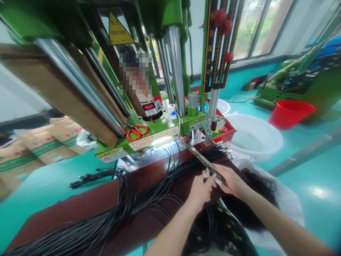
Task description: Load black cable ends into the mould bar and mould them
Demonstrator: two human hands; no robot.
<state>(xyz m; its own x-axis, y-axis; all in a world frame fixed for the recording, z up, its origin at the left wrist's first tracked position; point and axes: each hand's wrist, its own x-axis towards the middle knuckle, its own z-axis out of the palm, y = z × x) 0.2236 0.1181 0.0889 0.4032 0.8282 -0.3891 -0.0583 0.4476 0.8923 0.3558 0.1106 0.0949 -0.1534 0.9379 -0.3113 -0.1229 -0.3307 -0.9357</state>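
My left hand [201,190] is closed around a small bunch of cable ends with metal connectors [206,174]. Beside it, my right hand [231,179] grips the near end of a long, narrow metal bar [199,156], whose far end reaches the lit press area. A small white piece [218,180] shows between the two hands. Black cables [106,220] run in a thick bundle along the brown table [77,201], and several bend up to the edge of the green machine [165,125].
Orange-handled scissors [137,132] rest on the machine's green ledge, near a blue-and-white roll [173,115]. A red control box [226,134], a white tub [255,137] and a red bucket [290,113] are at the right. Paper sacks [45,140] stand at the left.
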